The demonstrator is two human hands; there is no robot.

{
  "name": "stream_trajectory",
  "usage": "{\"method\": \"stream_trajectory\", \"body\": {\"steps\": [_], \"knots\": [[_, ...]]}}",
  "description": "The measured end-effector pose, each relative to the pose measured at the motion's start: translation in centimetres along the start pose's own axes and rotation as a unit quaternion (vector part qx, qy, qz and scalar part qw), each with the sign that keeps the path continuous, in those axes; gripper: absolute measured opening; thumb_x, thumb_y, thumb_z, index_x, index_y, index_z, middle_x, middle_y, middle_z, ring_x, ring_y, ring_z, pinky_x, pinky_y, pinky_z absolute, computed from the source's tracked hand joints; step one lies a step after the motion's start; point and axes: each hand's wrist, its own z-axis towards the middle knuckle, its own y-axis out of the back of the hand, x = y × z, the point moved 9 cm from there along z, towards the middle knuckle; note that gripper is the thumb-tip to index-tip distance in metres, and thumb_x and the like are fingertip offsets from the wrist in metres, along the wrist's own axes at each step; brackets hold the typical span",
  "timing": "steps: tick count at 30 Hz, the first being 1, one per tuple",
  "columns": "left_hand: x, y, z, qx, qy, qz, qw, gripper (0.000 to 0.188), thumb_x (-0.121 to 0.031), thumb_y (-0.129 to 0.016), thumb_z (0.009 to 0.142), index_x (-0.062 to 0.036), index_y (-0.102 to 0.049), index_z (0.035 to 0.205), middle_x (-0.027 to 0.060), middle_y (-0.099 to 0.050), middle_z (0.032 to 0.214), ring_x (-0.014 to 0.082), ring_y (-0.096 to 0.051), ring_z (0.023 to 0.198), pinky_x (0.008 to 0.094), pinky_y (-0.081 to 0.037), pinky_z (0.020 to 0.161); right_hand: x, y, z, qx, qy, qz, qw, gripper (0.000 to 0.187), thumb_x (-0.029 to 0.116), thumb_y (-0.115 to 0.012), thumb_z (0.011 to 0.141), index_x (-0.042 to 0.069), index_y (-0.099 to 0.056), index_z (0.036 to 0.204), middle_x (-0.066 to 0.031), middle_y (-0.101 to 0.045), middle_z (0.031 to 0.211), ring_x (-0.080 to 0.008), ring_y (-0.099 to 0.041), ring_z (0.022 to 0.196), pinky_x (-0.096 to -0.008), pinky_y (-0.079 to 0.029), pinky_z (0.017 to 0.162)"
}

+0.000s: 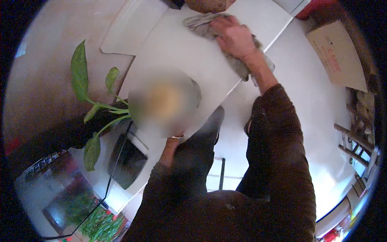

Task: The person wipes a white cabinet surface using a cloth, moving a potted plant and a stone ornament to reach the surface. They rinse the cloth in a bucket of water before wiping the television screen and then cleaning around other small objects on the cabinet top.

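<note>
My right hand presses a crumpled grey cloth against a white surface. Part of the cloth spreads out beneath the wrist and hangs near the surface's edge. Lower and to the left, my left hand shows only around the wrist and a shiny band. A blurred round patch hides its fingers, so their grip cannot be made out. Green stems and several broad leaves stick out leftward from that patch. Whatever the stems stand in is too blurred to tell.
A glass-like panel with a dark edge stands at the lower left, with green foliage below it. At the right are a cardboard box and a wooden rack. A brown object sits at the top.
</note>
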Motion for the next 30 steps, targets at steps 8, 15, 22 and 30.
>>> {"method": "stream_trajectory", "body": {"steps": [8, 15, 22, 30], "knots": [[0.0, 0.3, -0.1, -0.003, 0.002, -0.008, 1.0, 0.054, -0.042, -0.054, 0.08, -0.0104, -0.045, 0.123, 0.0094, -0.047, 0.125, 0.026, -0.043, 0.116, 0.0441, -0.033, 0.098, -9.7, 4.8, -1.9, -0.074, -0.075, -0.07, 0.992, 0.044, 0.017, -0.054, 0.071, 0.013, -0.051, 0.114, -0.0035, -0.053, 0.118, -0.0254, -0.048, 0.106, -0.0362, -0.047, 0.082], [0.9, -1.2, 0.7, 0.003, -0.006, -0.022, 1.0, 0.054, -0.042, -0.054, 0.08, -0.0099, -0.045, 0.123, 0.0099, -0.047, 0.125, 0.0261, -0.043, 0.116, 0.0444, -0.033, 0.097, -20.0, 9.5, -3.5, 0.042, -0.34, -0.116, 0.932, 0.04, 0.027, -0.048, 0.074, 0.02, -0.055, 0.113, -0.0134, -0.061, 0.1, -0.0334, -0.056, 0.093, -0.0441, -0.047, 0.078], [1.5, -1.5, 1.2, 0.004, -0.012, -0.014, 1.0, 0.054, -0.041, -0.054, 0.08, -0.0094, -0.045, 0.123, 0.0103, -0.047, 0.124, 0.0263, -0.043, 0.116, 0.0448, -0.033, 0.097, -0.1, 8.0, -6.9, -0.178, -0.005, -0.036, 0.983, 0.042, 0.01, -0.061, 0.062, 0.007, -0.058, 0.104, -0.0113, -0.058, 0.106, -0.0298, -0.054, 0.096, -0.037, -0.045, 0.08], [4.2, -2.4, 2.0, -0.008, -0.001, -0.021, 1.0, 0.054, -0.041, -0.053, 0.081, -0.0089, -0.045, 0.123, 0.0108, -0.047, 0.124, 0.0264, -0.043, 0.115, 0.0452, -0.034, 0.097, 7.5, 1.5, -6.3, -0.034, 0.076, 0.045, 0.995, 0.033, 0.02, -0.057, 0.071, 0.013, -0.055, 0.103, -0.0049, -0.053, 0.107, -0.0241, -0.046, 0.101, -0.0484, -0.038, 0.075]]}}
